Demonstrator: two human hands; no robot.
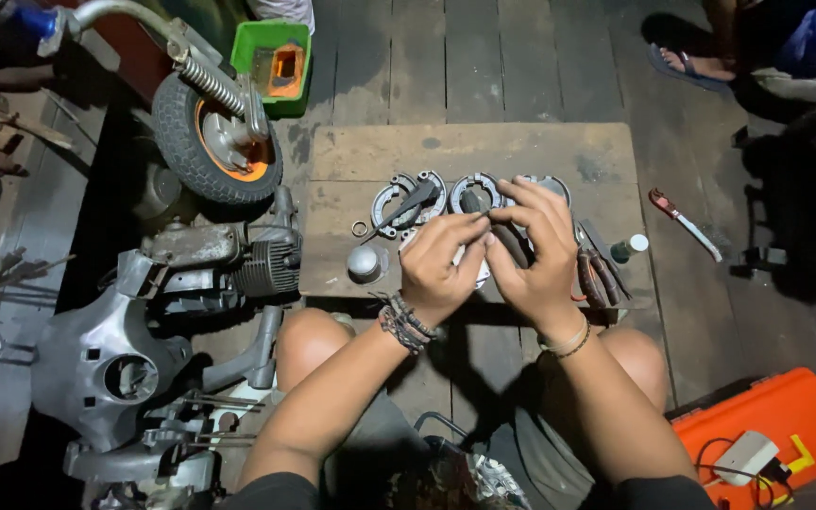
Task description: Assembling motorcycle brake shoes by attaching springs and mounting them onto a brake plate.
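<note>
Both hands meet above the wooden board: left hand and right hand pinch a small metal part, mostly hidden. It looks stiff, light, best gripped by its edges. Brake shoes lie behind.

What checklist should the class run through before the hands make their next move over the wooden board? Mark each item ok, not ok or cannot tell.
1. Both hands on the work: left hand and right hand meet over the wooden board: ok.
2. Small part pinched between fingertips: cannot tell.
3. Brake shoes lying flat: ok.
4. Pliers within reach of right hand: ok.
5. Small ring away from board edge: ok.
</note>
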